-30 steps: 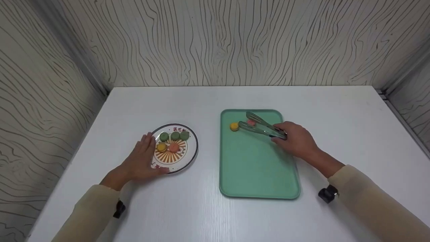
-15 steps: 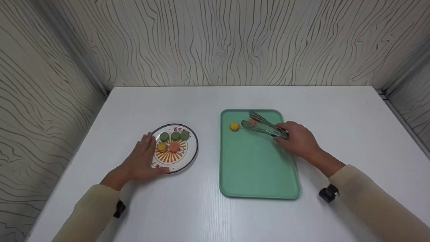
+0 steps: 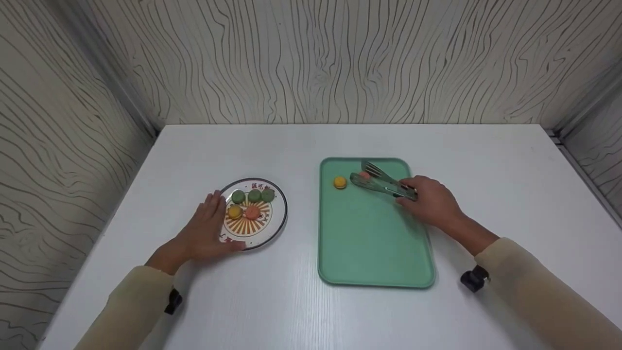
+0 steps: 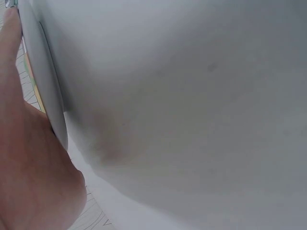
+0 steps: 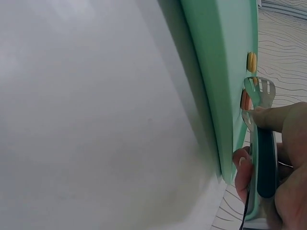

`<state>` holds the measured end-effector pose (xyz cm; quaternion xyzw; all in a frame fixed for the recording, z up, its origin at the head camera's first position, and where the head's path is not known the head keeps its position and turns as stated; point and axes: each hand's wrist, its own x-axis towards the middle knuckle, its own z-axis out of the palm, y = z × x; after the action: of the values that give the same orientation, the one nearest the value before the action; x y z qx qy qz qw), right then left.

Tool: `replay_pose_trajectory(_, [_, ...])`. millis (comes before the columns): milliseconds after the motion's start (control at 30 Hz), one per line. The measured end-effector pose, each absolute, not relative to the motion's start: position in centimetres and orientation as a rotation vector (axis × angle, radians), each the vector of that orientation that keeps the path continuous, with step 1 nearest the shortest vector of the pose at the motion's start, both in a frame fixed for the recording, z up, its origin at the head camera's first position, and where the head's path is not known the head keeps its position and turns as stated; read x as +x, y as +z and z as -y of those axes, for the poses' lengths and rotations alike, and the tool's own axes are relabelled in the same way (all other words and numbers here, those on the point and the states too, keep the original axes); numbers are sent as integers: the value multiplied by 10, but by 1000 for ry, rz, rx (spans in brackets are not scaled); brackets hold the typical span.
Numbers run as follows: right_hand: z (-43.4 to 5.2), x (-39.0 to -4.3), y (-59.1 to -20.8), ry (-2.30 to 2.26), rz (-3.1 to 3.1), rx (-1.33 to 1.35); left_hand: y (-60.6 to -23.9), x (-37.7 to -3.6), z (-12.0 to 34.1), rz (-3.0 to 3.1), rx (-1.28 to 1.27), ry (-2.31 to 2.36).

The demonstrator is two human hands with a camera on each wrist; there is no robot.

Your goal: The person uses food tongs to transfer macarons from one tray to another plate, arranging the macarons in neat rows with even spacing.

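My left hand lies along the left and near rim of a round, dark-edged white plate, fingers straight and thumb spread. Three green macarons, a yellow macaron and a pink macaron sit on the plate. With my right hand I grip metal tongs by their dark-sided handle. The slotted tong ends straddle another pink macaron, partly hidden by them, near the far edge of the green tray. Left of the tongs lies a second yellow macaron.
Plate and tray stand apart on a white table, the tray to the right. Behind the table rises a wood-grain patterned wall, with similar panels at both sides. Black wrist devices sit at both sleeves.
The tongs have shifted slightly right, away from the yellow macaron on the tray, and their ends now stand a little closer together around the pink one. The left hand and plate stay put.
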<state>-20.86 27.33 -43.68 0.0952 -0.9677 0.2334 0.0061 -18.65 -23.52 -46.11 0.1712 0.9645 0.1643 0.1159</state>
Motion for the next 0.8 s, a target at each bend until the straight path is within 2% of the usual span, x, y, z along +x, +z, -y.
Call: replay_pose_trajectory(800, [-271,-208,-439,798,2996,304,-463,-188,235,-2825,499,448])
